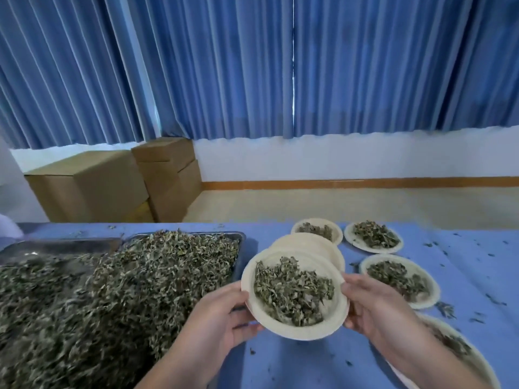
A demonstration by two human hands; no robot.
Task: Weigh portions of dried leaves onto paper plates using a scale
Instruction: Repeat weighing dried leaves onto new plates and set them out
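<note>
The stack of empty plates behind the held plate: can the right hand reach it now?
Probably not yet. The right hand and the left hand both grip the filled plate, which sits in front of the empty plate stack. It must be put down first.

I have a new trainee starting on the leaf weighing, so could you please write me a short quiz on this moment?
1. True or false: the held paper plate is empty.
2. How many filled plates lie on the blue table to the right of the held one?
A) one B) two C) four
3. Where is the bulk pile of dried leaves, left or right of the held plate?

Key:
1. False: it holds leaves, with the left hand and right hand each in a grip on its rim.
2. C; the nearest one is partly hidden by the right arm.
3. Left, spilling over metal trays.
</note>
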